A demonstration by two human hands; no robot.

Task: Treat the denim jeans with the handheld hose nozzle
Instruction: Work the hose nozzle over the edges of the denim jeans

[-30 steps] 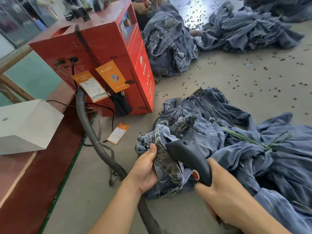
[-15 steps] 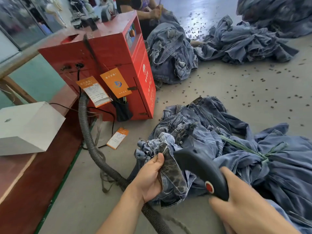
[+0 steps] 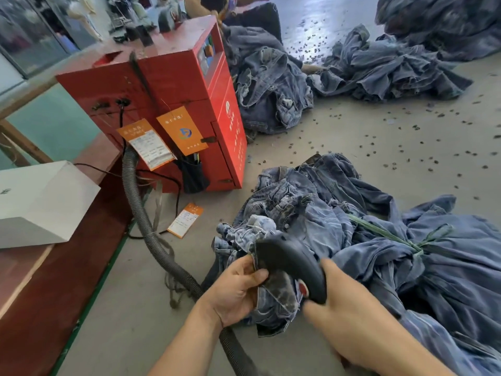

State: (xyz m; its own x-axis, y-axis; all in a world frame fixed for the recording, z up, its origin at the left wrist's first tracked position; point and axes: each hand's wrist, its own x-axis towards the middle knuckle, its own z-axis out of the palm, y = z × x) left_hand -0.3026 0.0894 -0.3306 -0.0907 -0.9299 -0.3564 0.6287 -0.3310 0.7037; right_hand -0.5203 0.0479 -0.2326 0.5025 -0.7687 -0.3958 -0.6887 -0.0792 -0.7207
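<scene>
Denim bunched under the nozzle tip

Denim jeans lie heaped on the concrete floor, just right of the red machine. Its ribbed hose trails toward the person. The black nozzle slants up-left, tip touching a bunched hem. Right hand wraps its handle; left hand pinches that hem just beside the tip. Open floor lies left.

Blue jeans; black nozzle; red machine.
</scene>
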